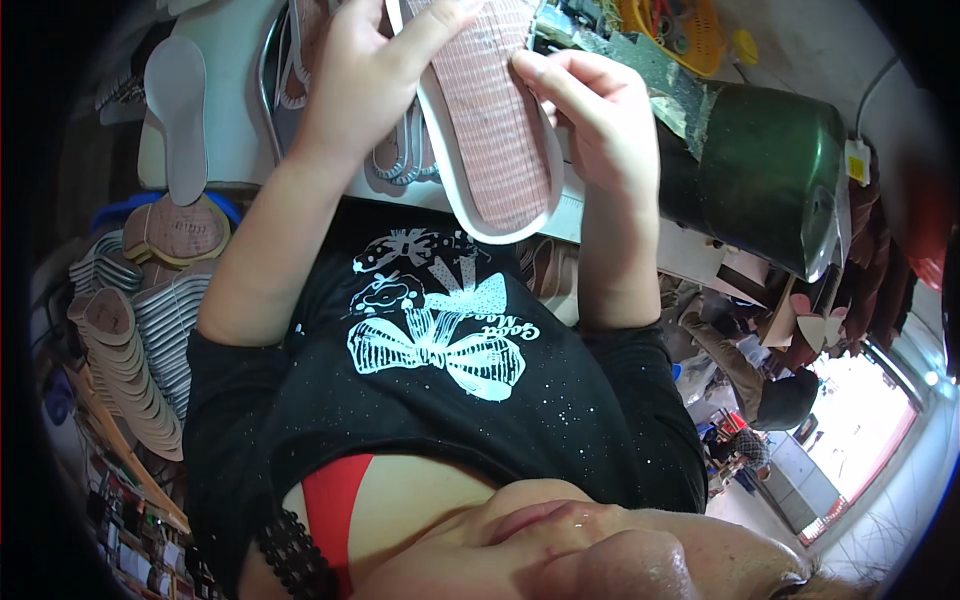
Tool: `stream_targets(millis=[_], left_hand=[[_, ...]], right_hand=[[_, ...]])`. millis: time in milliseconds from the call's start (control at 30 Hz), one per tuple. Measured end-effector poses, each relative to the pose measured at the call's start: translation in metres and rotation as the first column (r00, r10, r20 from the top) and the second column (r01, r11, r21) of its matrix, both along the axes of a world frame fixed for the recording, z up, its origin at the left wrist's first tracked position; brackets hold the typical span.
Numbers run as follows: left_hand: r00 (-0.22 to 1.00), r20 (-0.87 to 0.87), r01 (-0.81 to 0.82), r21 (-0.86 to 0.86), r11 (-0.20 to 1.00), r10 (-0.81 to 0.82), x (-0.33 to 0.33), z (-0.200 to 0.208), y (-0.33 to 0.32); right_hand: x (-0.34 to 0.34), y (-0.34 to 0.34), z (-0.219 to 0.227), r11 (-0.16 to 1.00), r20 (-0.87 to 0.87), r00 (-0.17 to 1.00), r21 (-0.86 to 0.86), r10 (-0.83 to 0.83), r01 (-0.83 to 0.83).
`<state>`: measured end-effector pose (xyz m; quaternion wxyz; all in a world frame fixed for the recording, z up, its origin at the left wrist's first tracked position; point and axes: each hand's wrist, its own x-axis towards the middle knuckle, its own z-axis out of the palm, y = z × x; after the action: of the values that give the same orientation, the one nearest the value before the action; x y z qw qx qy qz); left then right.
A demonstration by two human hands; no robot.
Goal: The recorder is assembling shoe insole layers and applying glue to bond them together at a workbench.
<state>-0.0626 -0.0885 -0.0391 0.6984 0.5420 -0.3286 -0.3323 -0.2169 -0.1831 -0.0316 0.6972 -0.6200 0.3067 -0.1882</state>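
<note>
An insole (497, 130) with a pinkish striped woven face and a white rim is held up in front of my chest. My left hand (385, 60) is closed on its left edge, thumb laid across the striped face. At the right edge my right hand (600, 105) pinches it between thumb and bent fingers. The insole's far end runs out of view at the top. Below it on the white table, more insoles with light rims (400, 155) are partly hidden by my left hand and the held insole.
A dark green, rounded machine (770, 170) stands close to the right of my right hand. Behind it is a yellow basket (690, 35) of small items. A pale sole-shaped piece (185, 120) lies at the table's left edge. Several stacked insoles (130, 370) are at the left.
</note>
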Motion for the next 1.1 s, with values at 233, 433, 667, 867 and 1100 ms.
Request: stream_targets(millis=[233, 433, 667, 867, 1100], left_hand=[[0.707, 0.703, -0.119, 0.003, 0.993, 0.082, 0.023, -0.035, -0.044], [0.918, 0.397, -0.03, 0.13, 0.991, -0.025, 0.022, -0.037, -0.064], [0.828, 0.56, -0.116, 0.176, 0.978, -0.003, 0.023, -0.037, -0.07], [0.901, 0.429, -0.002, 0.147, 0.989, -0.061, 0.034, -0.053, -0.071], [0.98, 0.152, 0.135, -0.022, 0.991, -0.13, 0.007, -0.025, -0.074]], right_hand=[[0.016, 0.0, -0.024, 0.962, 0.179, 0.945, 0.063, -0.273, 0.266], [0.005, -0.003, -0.025, 0.957, 0.214, 0.934, 0.105, -0.287, 0.27], [0.006, -0.001, -0.033, 0.938, 0.296, 0.893, 0.179, -0.34, 0.298], [0.002, -0.004, -0.029, 0.965, 0.242, 0.935, 0.098, -0.259, 0.241], [0.002, -0.005, -0.037, 0.944, 0.276, 0.905, 0.166, -0.323, 0.286]])
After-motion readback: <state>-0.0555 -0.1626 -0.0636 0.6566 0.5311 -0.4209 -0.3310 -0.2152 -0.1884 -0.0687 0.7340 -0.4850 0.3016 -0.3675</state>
